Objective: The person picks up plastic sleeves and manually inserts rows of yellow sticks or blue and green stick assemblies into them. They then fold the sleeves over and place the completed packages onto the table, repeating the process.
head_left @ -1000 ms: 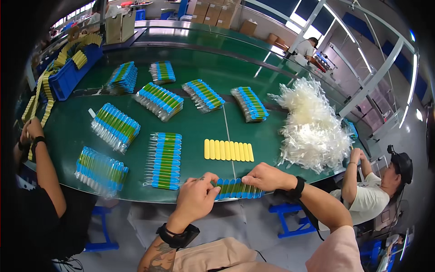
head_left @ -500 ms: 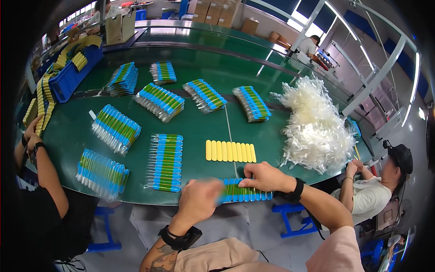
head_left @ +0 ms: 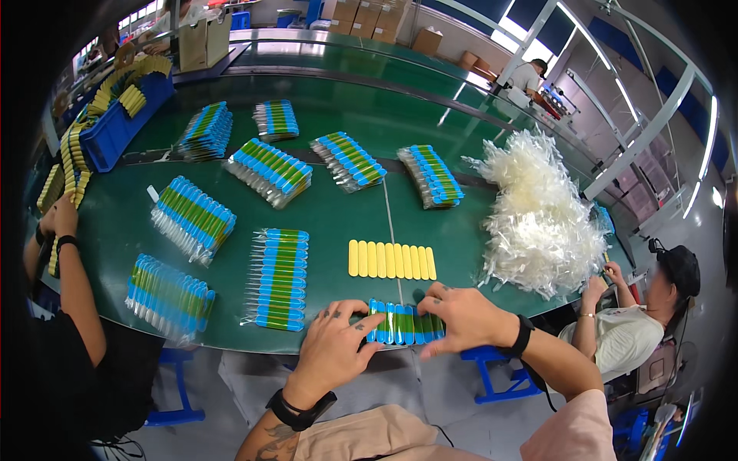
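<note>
Shifted since half a second ago: the right hand (head_left: 473, 319), from over the row of blue-and-green strips (head_left: 401, 324) to its right end. That row lies at the near edge of the green table (head_left: 327, 219), between both hands, long axis left to right; the left hand (head_left: 336, 346) is about equally near. Thumbs stand apart from fingers; whether they squeeze, I cannot tell. Its strips look flat, glossy, round-ended; beyond lie matte yellow strips (head_left: 390, 260) and crinkly clear plastic sleeves (head_left: 538, 219)
</note>
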A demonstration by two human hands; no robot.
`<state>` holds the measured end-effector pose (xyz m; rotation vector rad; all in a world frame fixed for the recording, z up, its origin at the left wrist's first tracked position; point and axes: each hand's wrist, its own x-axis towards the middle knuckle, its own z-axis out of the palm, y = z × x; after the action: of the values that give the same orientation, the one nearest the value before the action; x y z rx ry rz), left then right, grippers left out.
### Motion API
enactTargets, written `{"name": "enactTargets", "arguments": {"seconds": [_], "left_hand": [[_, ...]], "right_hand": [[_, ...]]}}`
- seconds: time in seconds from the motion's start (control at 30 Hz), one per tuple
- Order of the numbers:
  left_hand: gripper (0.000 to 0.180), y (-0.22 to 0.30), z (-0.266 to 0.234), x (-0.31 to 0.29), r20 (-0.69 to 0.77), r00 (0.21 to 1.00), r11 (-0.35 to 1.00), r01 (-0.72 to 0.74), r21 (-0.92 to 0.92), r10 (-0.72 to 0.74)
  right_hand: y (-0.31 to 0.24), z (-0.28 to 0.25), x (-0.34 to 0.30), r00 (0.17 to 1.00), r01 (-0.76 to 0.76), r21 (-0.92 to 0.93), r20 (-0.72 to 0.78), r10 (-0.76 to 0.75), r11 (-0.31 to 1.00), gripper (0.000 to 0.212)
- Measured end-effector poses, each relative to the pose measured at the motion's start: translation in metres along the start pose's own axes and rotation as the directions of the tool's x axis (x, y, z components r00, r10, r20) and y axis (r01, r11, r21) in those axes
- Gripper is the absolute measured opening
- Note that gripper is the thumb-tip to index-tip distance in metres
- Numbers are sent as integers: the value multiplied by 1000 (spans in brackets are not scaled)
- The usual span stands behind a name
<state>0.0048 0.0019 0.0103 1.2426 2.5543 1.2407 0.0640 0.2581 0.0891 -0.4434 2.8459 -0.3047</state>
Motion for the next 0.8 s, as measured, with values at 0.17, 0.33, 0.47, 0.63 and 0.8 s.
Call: {"name": "enactTargets", "arguments": {"seconds": [0.17, 0.33, 0.47, 0.63, 0.8], "left_hand": [[32, -6, 11, -3, -137, 966, 962, -191, 197, 220], [26, -14, 20, -14, -208, 846, 853, -420, 310, 492], [24, -10, 19, -30, -219, 807, 829, -492, 265, 549], [22, 18, 1, -49, -187, 815, 825, -491, 281, 549], [19, 38, -11, -65, -136, 825, 821, -500, 275, 549]], "right_hand": [[-2, 9, -14, 973, 132, -249, -152, -174, 959, 54], [17, 24, -32, 917, 266, -280, -222, -332, 922, 20], [2, 26, -52, 869, 337, -328, -252, -426, 882, 13], [-25, 14, -75, 841, 345, -365, -289, -457, 865, 8], [-41, 1, -91, 813, 353, -415, -308, -495, 838, 11]]}}
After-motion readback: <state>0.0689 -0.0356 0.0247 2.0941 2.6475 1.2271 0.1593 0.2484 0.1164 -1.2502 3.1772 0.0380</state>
